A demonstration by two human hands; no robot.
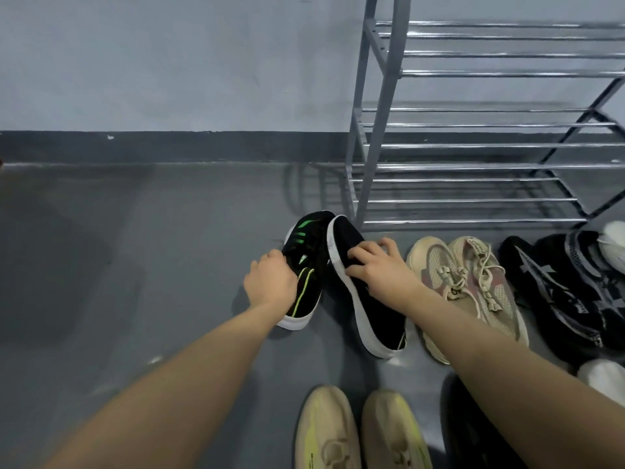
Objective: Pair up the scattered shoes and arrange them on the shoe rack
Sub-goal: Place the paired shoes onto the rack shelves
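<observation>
A pair of black knit sneakers with white rubber soles sits on the floor just in front of the rack's left leg. The left hand [269, 282] grips the collar of the green-striped black sneaker [302, 265], which is tilted with its toe raised. The right hand [378, 269] curls its fingers over the upper of the plain black sneaker [358, 292], turned on its side so the white sole edge shows; the toes of the two touch. Behind stands the grey metal shoe rack [473, 130], its shelves made of shiny chrome bars. Right of the black pair lie beige mesh lace-up sneakers [470, 282], then black patterned sneakers [561, 292], and something white [614, 245], probably another shoe. Nearest the camera are tan knit slip-on sneakers [358, 431]. The smooth grey painted floor [135, 248] meets a pale grey wall [169, 62] with a dark baseboard band [169, 147].
</observation>
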